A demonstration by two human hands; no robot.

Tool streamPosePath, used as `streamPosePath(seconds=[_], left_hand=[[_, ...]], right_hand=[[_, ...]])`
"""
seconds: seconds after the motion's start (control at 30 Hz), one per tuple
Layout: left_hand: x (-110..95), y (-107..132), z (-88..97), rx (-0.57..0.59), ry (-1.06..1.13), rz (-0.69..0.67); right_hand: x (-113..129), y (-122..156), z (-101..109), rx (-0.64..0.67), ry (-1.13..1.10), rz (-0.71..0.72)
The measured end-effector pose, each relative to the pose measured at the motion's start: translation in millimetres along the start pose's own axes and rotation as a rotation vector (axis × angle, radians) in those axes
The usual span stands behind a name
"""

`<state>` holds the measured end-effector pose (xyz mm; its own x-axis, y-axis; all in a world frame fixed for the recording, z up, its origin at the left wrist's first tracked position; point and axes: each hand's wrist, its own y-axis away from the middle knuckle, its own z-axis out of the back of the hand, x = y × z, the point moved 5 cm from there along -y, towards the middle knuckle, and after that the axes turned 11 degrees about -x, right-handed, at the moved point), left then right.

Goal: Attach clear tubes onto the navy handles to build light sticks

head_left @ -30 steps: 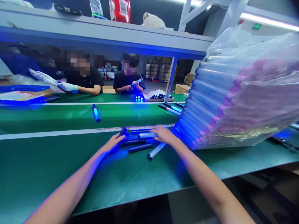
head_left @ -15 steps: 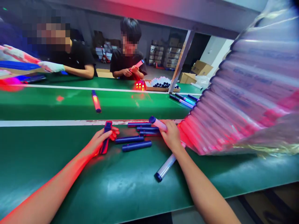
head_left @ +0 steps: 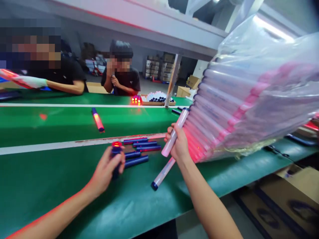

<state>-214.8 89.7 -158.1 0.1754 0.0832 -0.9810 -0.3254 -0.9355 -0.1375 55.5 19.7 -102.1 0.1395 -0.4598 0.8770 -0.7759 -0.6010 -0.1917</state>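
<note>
My left hand (head_left: 106, 171) is closed around a dark blue flashlight handle (head_left: 116, 149), its red-lit end facing up. In my right hand (head_left: 181, 144) is a translucent pinkish tube (head_left: 174, 134); its dark-capped end points up and right, its pale end down and left. A second clear tube (head_left: 163, 174) with a dark cap lies on the green table below that hand. Several dark blue handles (head_left: 138, 160) rest between my hands. Just right of my right hand, a large plastic bag (head_left: 239, 103) is packed with rows of similar tubes.
On the green belt (head_left: 62, 122) beyond the white strip lies a red-glowing stick (head_left: 97, 120). Two people sit across; one wears a white glove (head_left: 30, 82). A box of tubes (head_left: 157, 98) stands by a metal post (head_left: 173, 79). Cardboard boxes (head_left: 264, 205) are below the table's right edge.
My right hand has turned the tube so its capped end points up-right instead of up-left. The handle in my left hand now shows its lit end upward. The view has shifted right.
</note>
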Motion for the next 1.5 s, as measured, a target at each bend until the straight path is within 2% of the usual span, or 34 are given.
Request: streamPosePath(seconds=[0.07,0.1,0.2,0.33,0.53,0.77,0.83,0.93,1.0,1.07,1.17,1.27,1.4,1.5], left_hand=[[8.5,24.1,-35.3,0.262,0.025,0.145],[13.3,33.9,-48.1,0.353,0.036,0.209],[23.2,47.1,-67.4,0.500,0.062,0.272],[27.6,43.5,-65.5,0.543,0.079,0.260],[26.5,41.6,-57.4,0.544,0.072,0.259],[20.9,40.6,-59.5,0.544,0.194,0.373],[17.4,40.3,-60.4,0.583,0.258,0.434],[12.0,46.6,-64.9,0.763,0.438,0.660],[7.7,50.5,-66.5,0.835,0.531,0.771],[4.8,49.8,-66.6,0.796,0.525,0.749],[4.6,47.6,-65.6,0.651,0.385,0.632],[7.1,48.6,-65.8,0.557,0.252,0.536],[13.5,47.8,-64.9,0.480,0.120,0.375],[22.3,46.7,-62.5,0.483,0.105,0.340]], right_hand=[[3.6,10.9,-10.8,-0.050,-0.292,-0.176],[3.9,17.3,-16.3,-0.075,-0.396,-0.235],[1.1,36.8,-31.3,-0.117,-0.481,-0.303],[-0.6,54.3,-44.4,-0.130,-0.452,-0.275],[9.8,62.5,-58.5,-0.044,-0.318,-0.134],[6.6,61.8,-60.4,-0.037,-0.325,-0.114],[7.5,60.8,-60.8,-0.002,-0.327,-0.138],[10.5,62.1,-67.9,0.152,-0.382,-0.227],[12.6,63.3,-71.4,0.197,-0.411,-0.250],[12.9,63.2,-71.8,0.152,-0.399,-0.235],[10.6,63.3,-71.1,0.054,-0.323,-0.197],[7.7,65.0,-71.1,-0.007,-0.253,-0.160],[-0.3,69.1,-71.1,-0.073,-0.190,-0.135],[-4.0,70.2,-70.3,-0.087,-0.178,-0.126]])
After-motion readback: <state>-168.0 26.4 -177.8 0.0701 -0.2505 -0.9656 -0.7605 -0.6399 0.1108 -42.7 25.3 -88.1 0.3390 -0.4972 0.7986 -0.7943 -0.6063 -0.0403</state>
